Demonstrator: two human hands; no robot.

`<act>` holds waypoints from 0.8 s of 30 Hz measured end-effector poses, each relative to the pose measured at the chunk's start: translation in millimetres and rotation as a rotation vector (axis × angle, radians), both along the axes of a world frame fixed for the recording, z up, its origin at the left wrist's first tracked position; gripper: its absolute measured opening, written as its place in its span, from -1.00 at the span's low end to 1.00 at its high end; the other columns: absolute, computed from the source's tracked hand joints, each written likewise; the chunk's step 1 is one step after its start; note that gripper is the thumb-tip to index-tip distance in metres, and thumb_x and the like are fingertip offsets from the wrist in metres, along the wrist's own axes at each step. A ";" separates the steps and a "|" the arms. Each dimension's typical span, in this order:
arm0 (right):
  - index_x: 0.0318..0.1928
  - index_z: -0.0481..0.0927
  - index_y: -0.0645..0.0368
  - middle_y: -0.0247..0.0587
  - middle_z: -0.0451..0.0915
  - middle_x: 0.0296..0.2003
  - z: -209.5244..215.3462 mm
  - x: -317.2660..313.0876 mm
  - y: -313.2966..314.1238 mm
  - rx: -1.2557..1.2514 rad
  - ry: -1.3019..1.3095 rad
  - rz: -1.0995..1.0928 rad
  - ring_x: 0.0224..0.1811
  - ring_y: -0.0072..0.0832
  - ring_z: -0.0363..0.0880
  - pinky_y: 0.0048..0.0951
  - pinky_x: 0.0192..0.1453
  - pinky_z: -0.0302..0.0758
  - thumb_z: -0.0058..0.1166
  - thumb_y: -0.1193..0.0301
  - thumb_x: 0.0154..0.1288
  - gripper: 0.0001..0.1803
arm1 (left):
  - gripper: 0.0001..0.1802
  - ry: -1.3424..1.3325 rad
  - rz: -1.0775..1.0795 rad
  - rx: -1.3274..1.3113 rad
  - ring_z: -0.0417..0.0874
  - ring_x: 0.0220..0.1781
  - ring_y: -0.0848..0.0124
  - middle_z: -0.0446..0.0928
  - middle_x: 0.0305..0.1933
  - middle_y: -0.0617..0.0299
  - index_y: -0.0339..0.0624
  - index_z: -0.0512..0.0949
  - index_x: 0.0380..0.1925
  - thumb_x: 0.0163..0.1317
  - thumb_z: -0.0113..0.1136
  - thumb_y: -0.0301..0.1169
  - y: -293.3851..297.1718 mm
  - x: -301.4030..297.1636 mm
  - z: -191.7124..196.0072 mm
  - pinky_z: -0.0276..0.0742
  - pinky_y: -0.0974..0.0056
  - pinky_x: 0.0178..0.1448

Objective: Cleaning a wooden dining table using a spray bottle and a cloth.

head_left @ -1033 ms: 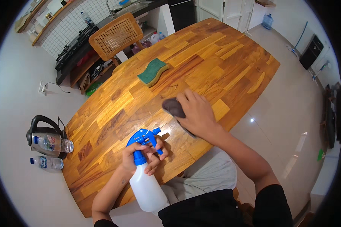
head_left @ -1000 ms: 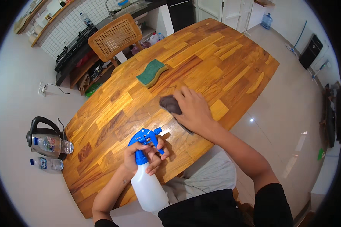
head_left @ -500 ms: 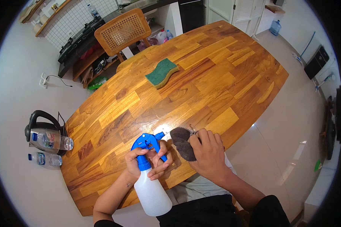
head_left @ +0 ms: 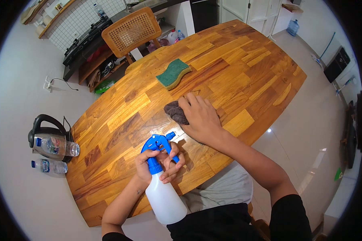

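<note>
My left hand (head_left: 159, 162) grips a white spray bottle (head_left: 165, 199) by its blue trigger head (head_left: 157, 144), nozzle pointing out over the wooden table (head_left: 237, 60). My right hand (head_left: 201, 118) lies flat on a dark brown cloth (head_left: 176, 111), pressing it against the tabletop just beyond the nozzle. A green and yellow sponge (head_left: 173, 73) rests on the table farther away, apart from both hands.
A wicker-backed chair (head_left: 128, 30) stands at the table's far side. A metal kettle (head_left: 48, 140) and two plastic water bottles (head_left: 48, 166) sit off the table's left end. Low shelves (head_left: 88, 44) line the far wall. White tiled floor lies to the right.
My right hand pulled the cloth toward me to the near table edge, then pushed it back out toward the table's middle. The spray bottle stayed in my left hand.
</note>
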State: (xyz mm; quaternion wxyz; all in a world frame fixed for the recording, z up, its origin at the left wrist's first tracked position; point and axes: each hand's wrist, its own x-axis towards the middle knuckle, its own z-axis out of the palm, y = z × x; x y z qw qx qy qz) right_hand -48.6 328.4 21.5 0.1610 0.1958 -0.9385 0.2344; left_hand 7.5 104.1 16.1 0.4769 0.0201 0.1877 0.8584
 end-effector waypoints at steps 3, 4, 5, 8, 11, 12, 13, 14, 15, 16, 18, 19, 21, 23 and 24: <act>0.04 0.45 0.16 -0.05 0.43 -0.10 -0.5 10.0 1.7 0.023 0.032 -0.012 0.01 -0.09 0.49 -0.12 0.06 0.39 0.37 0.39 0.05 -0.47 | -0.50 -0.029 0.023 0.034 0.48 -0.73 0.35 0.48 -0.12 -0.25 -0.32 0.34 -0.13 0.21 0.15 -0.08 -0.5 0.8 -4.4 0.52 0.27 -0.59; 0.04 0.46 0.15 -0.08 0.44 -0.10 -1.2 16.9 3.3 0.068 0.055 -0.032 0.01 -0.15 0.50 -0.15 0.06 0.39 0.38 0.38 0.07 -0.48 | -0.50 -0.026 0.026 0.036 0.48 -0.73 0.35 0.48 -0.12 -0.25 -0.32 0.34 -0.13 0.21 0.15 -0.08 0.9 0.8 -4.5 0.52 0.27 -0.59; 0.04 0.46 0.15 -0.08 0.44 -0.10 0.6 25.7 2.7 0.065 0.061 -0.021 0.01 -0.15 0.50 -0.15 0.06 0.39 0.38 0.38 0.07 -0.48 | -0.50 -0.023 0.032 0.034 0.49 -0.72 0.34 0.48 -0.12 -0.25 -0.32 0.34 -0.13 0.22 0.15 -0.08 0.0 2.1 -1.5 0.52 0.27 -0.58; -0.02 0.45 0.12 -0.07 0.41 -0.14 3.0 61.8 9.0 0.062 0.020 -0.036 -0.04 -0.14 0.47 -0.16 0.00 0.34 0.39 0.39 0.00 -0.48 | -0.51 -0.024 0.023 0.043 0.50 -0.70 0.34 0.48 -0.12 -0.24 -0.30 0.34 -0.12 0.22 0.14 -0.09 1.6 2.5 -0.7 0.53 0.28 -0.56; -0.03 0.45 0.11 -0.07 0.40 -0.15 9.6 94.7 11.8 0.067 -0.082 -0.011 -0.05 -0.13 0.46 -0.17 -0.03 0.32 0.40 0.39 -0.04 -0.47 | -0.52 -0.020 0.004 0.077 0.51 -0.69 0.34 0.49 -0.11 -0.25 -0.29 0.34 -0.12 0.22 0.14 -0.09 1.4 2.6 -3.2 0.53 0.27 -0.54; -0.03 0.45 0.11 -0.07 0.40 -0.15 12.3 100.3 11.9 0.080 -0.081 0.006 -0.05 -0.13 0.46 -0.17 -0.03 0.32 0.40 0.39 -0.04 -0.47 | -0.53 -0.013 -0.021 0.106 0.51 -0.68 0.34 0.49 -0.10 -0.26 -0.29 0.35 -0.11 0.22 0.13 -0.09 1.5 2.3 -4.3 0.54 0.27 -0.53; -0.04 0.45 0.11 -0.07 0.40 -0.16 15.0 103.9 11.8 0.063 -0.113 0.011 -0.06 -0.13 0.46 -0.18 -0.04 0.31 0.40 0.39 -0.05 -0.47 | -0.53 -0.011 -0.001 0.119 0.51 -0.68 0.34 0.49 -0.10 -0.26 -0.29 0.35 -0.11 0.22 0.13 -0.09 2.0 2.7 -3.7 0.54 0.27 -0.53; -0.04 0.44 0.12 -0.07 0.39 -0.16 16.2 104.9 12.4 0.047 -0.148 0.011 -0.07 -0.12 0.46 -0.18 -0.05 0.31 0.41 0.38 -0.05 -0.46 | -0.53 -0.017 -0.002 0.130 0.51 -0.68 0.34 0.49 -0.10 -0.26 -0.29 0.35 -0.10 0.23 0.12 -0.10 3.9 3.7 -2.7 0.54 0.27 -0.53; -0.04 0.44 0.12 -0.07 0.39 -0.16 16.4 101.9 11.9 0.064 -0.149 0.027 -0.07 -0.12 0.46 -0.18 -0.05 0.31 0.41 0.38 -0.05 -0.46 | -0.53 -0.022 0.000 0.142 0.51 -0.68 0.34 0.50 -0.10 -0.27 -0.29 0.36 -0.09 0.23 0.11 -0.11 5.0 4.1 -2.1 0.54 0.28 -0.52; -0.06 0.45 0.15 -0.04 0.39 -0.16 16.2 97.1 9.9 0.020 -0.176 0.025 -0.06 -0.06 0.46 -0.14 -0.04 0.32 0.37 0.41 -0.08 -0.48 | -0.53 -0.022 0.019 0.158 0.51 -0.68 0.34 0.50 -0.10 -0.27 -0.29 0.36 -0.09 0.23 0.11 -0.11 4.2 3.3 -2.0 0.54 0.28 -0.52; -0.08 0.46 0.18 -0.02 0.39 -0.16 13.0 86.7 5.8 -0.008 -0.212 0.033 -0.06 0.00 0.45 -0.09 -0.03 0.33 0.34 0.43 -0.10 -0.49 | -0.54 -0.058 -0.001 0.123 0.52 -0.68 0.33 0.51 -0.11 -0.30 -0.30 0.36 -0.08 0.23 0.10 -0.12 0.7 1.9 -3.3 0.56 0.26 -0.52; -0.07 0.45 0.18 -0.02 0.40 -0.16 10.0 76.4 3.3 -0.023 -0.149 0.072 -0.06 0.01 0.46 -0.09 -0.03 0.34 0.33 0.44 -0.07 -0.51 | -0.54 -0.060 0.017 0.137 0.52 -0.68 0.33 0.51 -0.11 -0.30 -0.30 0.36 -0.08 0.23 0.10 -0.12 -0.9 0.6 -4.6 0.56 0.26 -0.52; -0.07 0.45 0.18 -0.02 0.40 -0.17 10.6 57.6 -2.7 -0.025 -0.087 0.114 -0.07 0.02 0.46 -0.08 -0.03 0.35 0.31 0.45 -0.05 -0.52 | -0.54 -0.024 -0.024 0.149 0.53 -0.68 0.31 0.52 -0.11 -0.36 -0.32 0.36 -0.09 0.22 0.10 -0.13 -2.4 -1.3 -3.6 0.60 0.23 -0.51; 0.00 0.44 0.16 -0.03 0.46 -0.08 10.3 32.6 -13.5 0.025 -0.114 0.167 0.05 -0.03 0.51 -0.05 0.04 0.41 0.39 0.41 0.02 -0.47 | -0.54 -0.020 0.004 0.153 0.54 -0.68 0.31 0.53 -0.11 -0.41 -0.34 0.37 -0.10 0.22 0.10 -0.14 -4.8 1.4 -4.8 0.62 0.21 -0.51; 0.00 0.44 0.16 -0.03 0.46 -0.08 8.2 18.8 -18.2 0.032 -0.108 0.170 0.05 -0.03 0.51 -0.05 0.04 0.41 0.39 0.41 0.02 -0.47 | -0.53 -0.022 -0.011 0.156 0.54 -0.68 0.30 0.53 -0.11 -0.42 -0.34 0.38 -0.10 0.22 0.09 -0.13 -4.3 1.4 -7.6 0.62 0.22 -0.52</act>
